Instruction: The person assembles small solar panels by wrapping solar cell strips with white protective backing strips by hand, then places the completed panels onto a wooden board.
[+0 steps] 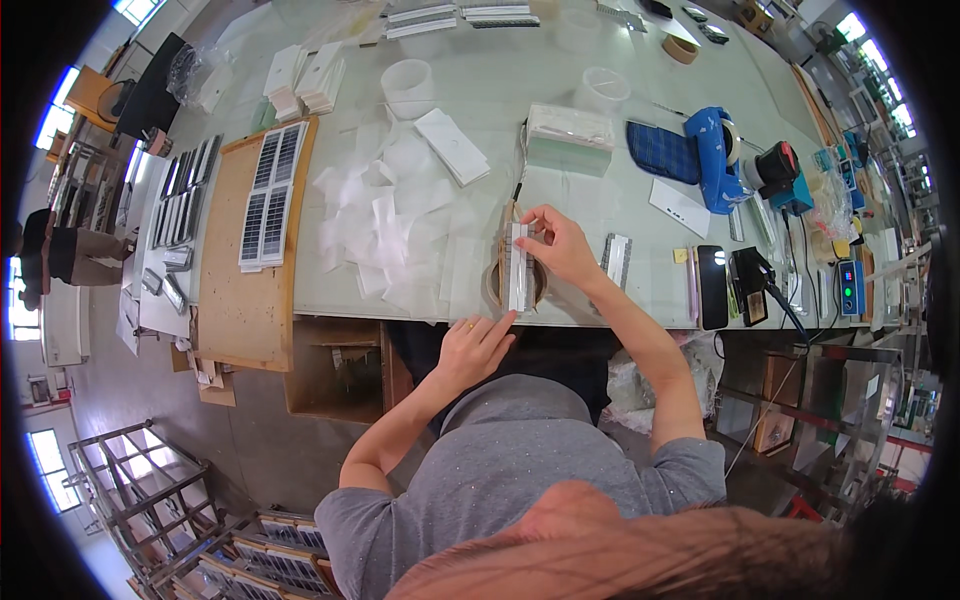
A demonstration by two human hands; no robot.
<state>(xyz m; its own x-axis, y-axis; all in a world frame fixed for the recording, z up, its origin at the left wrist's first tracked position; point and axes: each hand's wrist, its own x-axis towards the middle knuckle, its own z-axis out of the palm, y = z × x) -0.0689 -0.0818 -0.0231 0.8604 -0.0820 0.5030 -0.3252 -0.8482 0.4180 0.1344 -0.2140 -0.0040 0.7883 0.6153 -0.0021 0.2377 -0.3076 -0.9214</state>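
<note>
A narrow, pale strip-shaped panel [516, 270] with grey markings along its sides lies lengthwise in front of me, near the table's front edge. Beneath it, a brown ring like a tape roll [541, 290] shows partly. My right hand [560, 245] pinches the far end of the strip between thumb and fingers. At its near end, my left hand [476, 350] has its fingers stretched out, a fingertip at or just beside the strip's corner. A similar short strip [616, 258] rests on the table right of my right hand.
Left of my hands lies a heap of white paper pieces [375, 225]. Farther left, a wooden board [225, 230] carries dark-celled panels [270, 200]. To the right are a blue tape dispenser [712, 165], a phone [711, 287] and a black holder with a cable [748, 283].
</note>
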